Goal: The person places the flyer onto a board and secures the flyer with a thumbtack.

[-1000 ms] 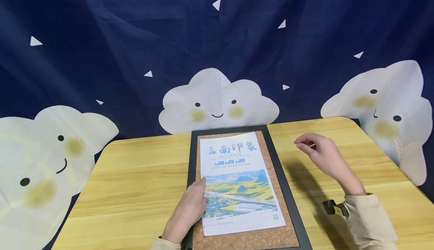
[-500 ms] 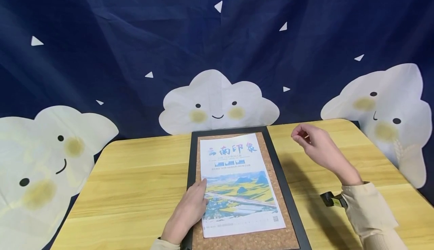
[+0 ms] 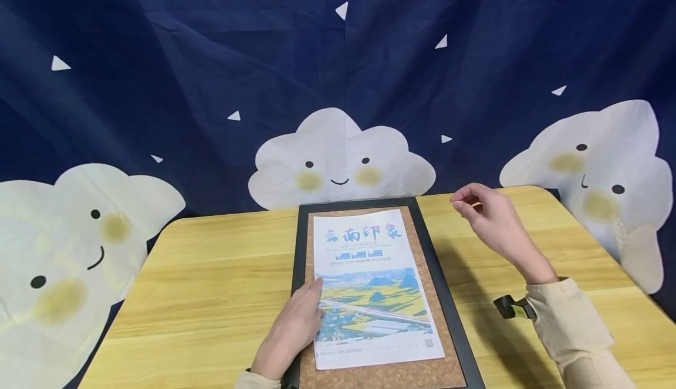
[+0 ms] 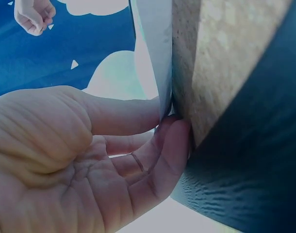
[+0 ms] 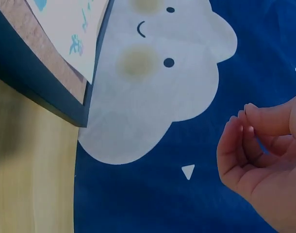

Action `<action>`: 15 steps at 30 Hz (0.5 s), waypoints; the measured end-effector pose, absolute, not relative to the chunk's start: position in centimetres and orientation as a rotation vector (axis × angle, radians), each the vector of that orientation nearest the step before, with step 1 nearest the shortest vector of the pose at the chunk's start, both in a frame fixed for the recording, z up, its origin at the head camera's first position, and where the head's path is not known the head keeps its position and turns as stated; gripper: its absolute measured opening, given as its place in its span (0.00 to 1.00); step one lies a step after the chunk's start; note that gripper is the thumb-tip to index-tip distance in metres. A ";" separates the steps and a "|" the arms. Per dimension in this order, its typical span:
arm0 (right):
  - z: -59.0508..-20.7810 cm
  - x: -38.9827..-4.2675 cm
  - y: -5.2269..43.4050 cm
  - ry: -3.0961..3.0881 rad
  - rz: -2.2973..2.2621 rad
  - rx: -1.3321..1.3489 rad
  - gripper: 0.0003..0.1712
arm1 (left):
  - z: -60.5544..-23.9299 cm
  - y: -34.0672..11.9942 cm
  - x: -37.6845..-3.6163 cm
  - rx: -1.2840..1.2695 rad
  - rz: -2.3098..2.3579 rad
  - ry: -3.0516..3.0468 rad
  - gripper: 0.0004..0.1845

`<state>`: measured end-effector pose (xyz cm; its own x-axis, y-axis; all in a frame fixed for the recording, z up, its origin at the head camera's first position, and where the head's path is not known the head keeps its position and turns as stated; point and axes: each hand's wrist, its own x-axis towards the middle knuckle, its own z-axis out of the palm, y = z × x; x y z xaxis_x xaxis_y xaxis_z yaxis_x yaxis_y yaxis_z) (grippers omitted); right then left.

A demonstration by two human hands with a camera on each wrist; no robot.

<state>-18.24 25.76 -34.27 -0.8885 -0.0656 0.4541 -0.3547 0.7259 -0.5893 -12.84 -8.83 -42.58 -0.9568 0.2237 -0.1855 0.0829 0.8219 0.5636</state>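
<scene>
The poster [image 3: 369, 283] runs lengthwise up the frame's centre, left hand [image 3: 293, 330] flat on its left edge, right hand [image 3: 488, 219] raised at the right, fingers loosely curled, seemingly empty.

A light wooden table [image 3: 211, 283] with rounded corners carries a black-framed cork board [image 3: 417, 242], which lies flat at its middle. The board sits directly beneath the left grip [image 3: 293, 330] and just inward of the right grip [image 3: 488, 216], which hangs above bare wood.
</scene>
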 end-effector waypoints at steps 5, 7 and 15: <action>-34.2 -18.6 25.1 -2.531 1.009 0.357 0.02 | -42.5 -9.0 -12.8 0.245 0.845 2.754 0.30; -34.1 -18.7 24.9 -2.545 1.013 0.370 0.03 | -42.5 -9.1 -12.8 0.248 0.845 2.748 0.30; -34.0 -19.4 23.9 -2.601 1.013 0.461 0.05 | -42.5 -9.2 -13.0 0.258 0.846 2.747 0.30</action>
<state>-19.39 23.91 -33.99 -0.8997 -0.1823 0.3966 -0.4026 0.6977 -0.5925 -12.96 -9.21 -42.48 -0.9519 0.2412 -0.1888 0.0931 0.8152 0.5717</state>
